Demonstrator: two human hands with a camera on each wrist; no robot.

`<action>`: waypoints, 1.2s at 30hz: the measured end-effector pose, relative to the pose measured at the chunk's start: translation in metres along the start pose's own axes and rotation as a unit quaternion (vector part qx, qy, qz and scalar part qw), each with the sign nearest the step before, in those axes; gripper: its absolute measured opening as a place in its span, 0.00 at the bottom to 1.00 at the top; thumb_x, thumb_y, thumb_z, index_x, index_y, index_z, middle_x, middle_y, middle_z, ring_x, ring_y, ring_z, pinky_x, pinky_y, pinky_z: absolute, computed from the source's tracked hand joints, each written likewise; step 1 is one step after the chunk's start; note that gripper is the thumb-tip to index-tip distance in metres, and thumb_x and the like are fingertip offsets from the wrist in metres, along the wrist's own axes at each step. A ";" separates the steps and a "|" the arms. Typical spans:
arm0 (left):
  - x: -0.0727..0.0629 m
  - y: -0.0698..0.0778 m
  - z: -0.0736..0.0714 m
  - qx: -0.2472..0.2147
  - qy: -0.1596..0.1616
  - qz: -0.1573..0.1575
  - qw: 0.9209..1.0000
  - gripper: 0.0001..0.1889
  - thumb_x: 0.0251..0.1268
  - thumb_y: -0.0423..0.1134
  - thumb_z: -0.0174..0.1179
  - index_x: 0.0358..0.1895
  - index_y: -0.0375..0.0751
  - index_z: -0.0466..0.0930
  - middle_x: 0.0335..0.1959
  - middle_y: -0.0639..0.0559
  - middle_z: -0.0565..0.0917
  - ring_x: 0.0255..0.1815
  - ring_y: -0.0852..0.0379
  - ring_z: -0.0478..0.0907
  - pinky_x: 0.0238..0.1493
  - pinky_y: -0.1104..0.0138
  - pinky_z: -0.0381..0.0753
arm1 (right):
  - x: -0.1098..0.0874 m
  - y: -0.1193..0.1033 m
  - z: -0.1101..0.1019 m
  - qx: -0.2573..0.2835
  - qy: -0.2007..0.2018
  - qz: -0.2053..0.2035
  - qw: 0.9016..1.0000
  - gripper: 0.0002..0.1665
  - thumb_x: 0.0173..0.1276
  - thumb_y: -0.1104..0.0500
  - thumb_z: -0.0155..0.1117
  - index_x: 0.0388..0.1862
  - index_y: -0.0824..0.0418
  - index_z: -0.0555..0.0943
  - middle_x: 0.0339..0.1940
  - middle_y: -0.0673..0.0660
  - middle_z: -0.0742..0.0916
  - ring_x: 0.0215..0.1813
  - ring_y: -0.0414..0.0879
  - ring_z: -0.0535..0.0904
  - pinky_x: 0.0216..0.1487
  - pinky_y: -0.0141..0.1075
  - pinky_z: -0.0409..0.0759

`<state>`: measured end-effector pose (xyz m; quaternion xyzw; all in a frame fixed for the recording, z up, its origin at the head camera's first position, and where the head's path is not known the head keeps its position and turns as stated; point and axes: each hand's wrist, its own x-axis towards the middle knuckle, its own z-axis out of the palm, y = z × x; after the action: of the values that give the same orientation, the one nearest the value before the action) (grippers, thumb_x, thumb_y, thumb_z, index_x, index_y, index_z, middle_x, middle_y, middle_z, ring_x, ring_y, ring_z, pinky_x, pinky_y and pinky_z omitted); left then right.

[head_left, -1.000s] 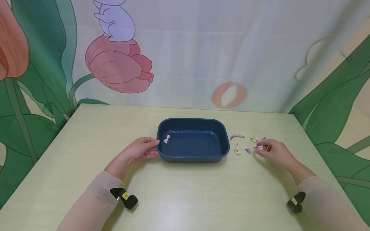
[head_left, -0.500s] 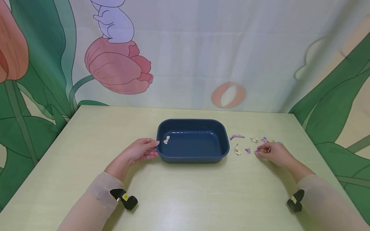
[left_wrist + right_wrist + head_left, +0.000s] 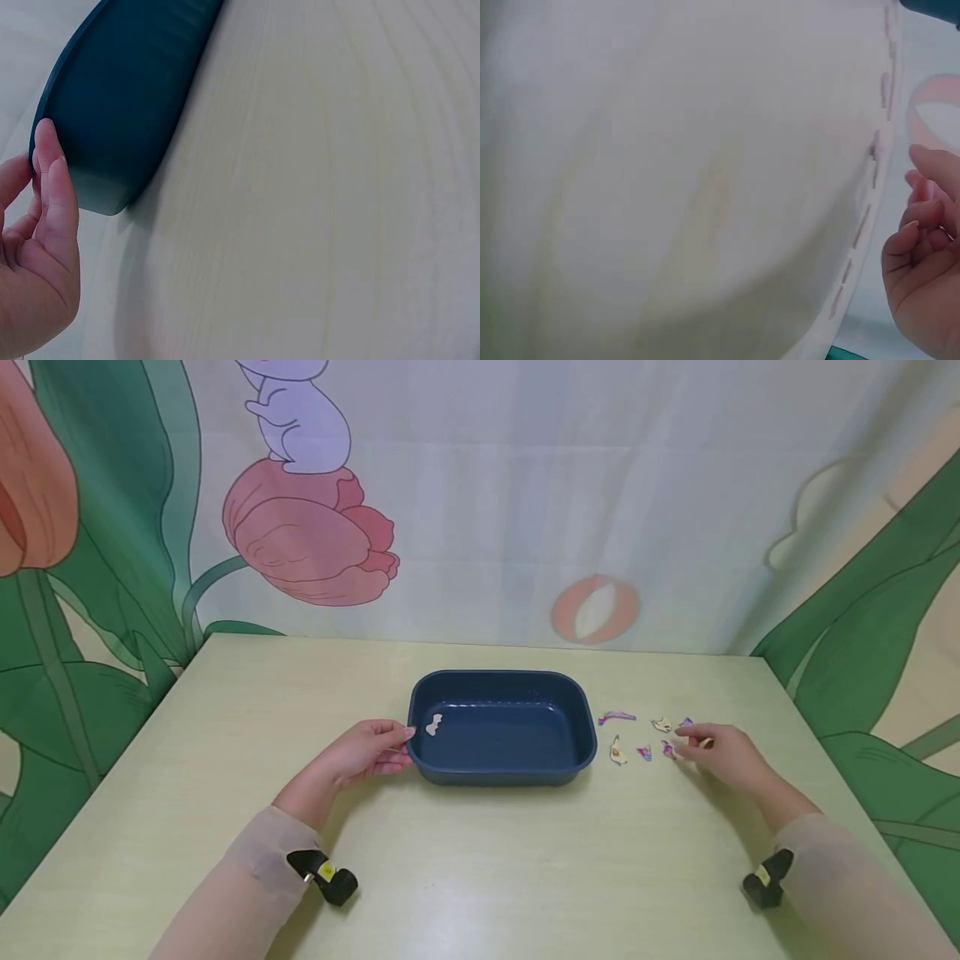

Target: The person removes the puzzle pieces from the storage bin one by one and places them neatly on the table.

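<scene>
A deep blue rectangular tray (image 3: 502, 777) is on the table, with a small pale bow-shaped piece (image 3: 433, 724) inside at its left end. My left hand (image 3: 367, 750) pinches the tray's left rim, thumb over the edge and fingers against the outer wall, as the left wrist view also shows. To the right of the tray, my right hand (image 3: 723, 758) hovers at a small pink-purple piece (image 3: 668, 749), its thumb and forefinger apart. In the right wrist view nothing shows between the fingers (image 3: 937, 161); the other fingers are loosely bent.
More small flat pieces lie right of the tray: a long purple one (image 3: 617, 717), a cream one (image 3: 617, 751), another cream one (image 3: 661, 724), a pink-blue one (image 3: 644, 752) and a purple one (image 3: 686, 722) partly behind the right hand. A printed curtain (image 3: 480, 527) hangs behind the table (image 3: 480, 868).
My right hand has lowered the pink-purple piece to the table, let it go and drawn slightly right of it. The left hand stays on the tray's rim.
</scene>
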<state>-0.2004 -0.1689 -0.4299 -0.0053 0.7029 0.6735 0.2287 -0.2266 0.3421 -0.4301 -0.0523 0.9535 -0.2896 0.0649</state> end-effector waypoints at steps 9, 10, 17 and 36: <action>0.001 -0.001 -0.002 0.003 0.001 0.002 1.000 0.18 0.69 0.41 0.53 0.46 0.25 0.70 0.27 0.48 0.82 0.29 0.57 0.82 0.33 0.71 0.81 | 0.007 -0.039 -0.006 0.078 0.044 -0.008 0.996 0.32 0.66 0.44 0.59 0.62 0.62 0.73 0.40 0.59 0.76 0.40 0.51 0.69 0.29 0.31 0.69; 0.001 -0.001 -0.002 0.005 -0.001 0.002 1.000 0.18 0.69 0.41 0.53 0.46 0.24 0.70 0.27 0.48 0.82 0.29 0.57 0.82 0.33 0.71 0.81 | 0.009 -0.046 -0.004 0.091 0.045 -0.009 0.995 0.32 0.66 0.43 0.59 0.62 0.61 0.73 0.40 0.59 0.76 0.40 0.51 0.69 0.28 0.31 0.69; 0.000 0.002 -0.001 0.012 0.002 -0.001 1.000 0.17 0.69 0.40 0.53 0.47 0.25 0.70 0.27 0.48 0.81 0.30 0.56 0.82 0.35 0.70 0.81 | 0.023 -0.091 0.020 0.157 0.043 -0.061 0.985 0.30 0.64 0.45 0.62 0.59 0.61 0.76 0.38 0.56 0.77 0.37 0.48 0.72 0.27 0.30 0.69; 0.000 0.003 0.001 0.019 0.007 -0.005 1.000 0.17 0.69 0.41 0.53 0.47 0.25 0.71 0.28 0.48 0.82 0.31 0.55 0.82 0.34 0.70 0.81 | 0.050 -0.184 0.081 0.233 -0.027 -0.175 0.956 0.22 0.63 0.55 0.65 0.53 0.64 0.79 0.32 0.55 0.78 0.36 0.49 0.73 0.33 0.31 0.72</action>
<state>-0.2006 -0.1677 -0.4270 -0.0089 0.7169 0.6591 0.2269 -0.2524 0.1387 -0.3988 -0.2096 0.8335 -0.5088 0.0498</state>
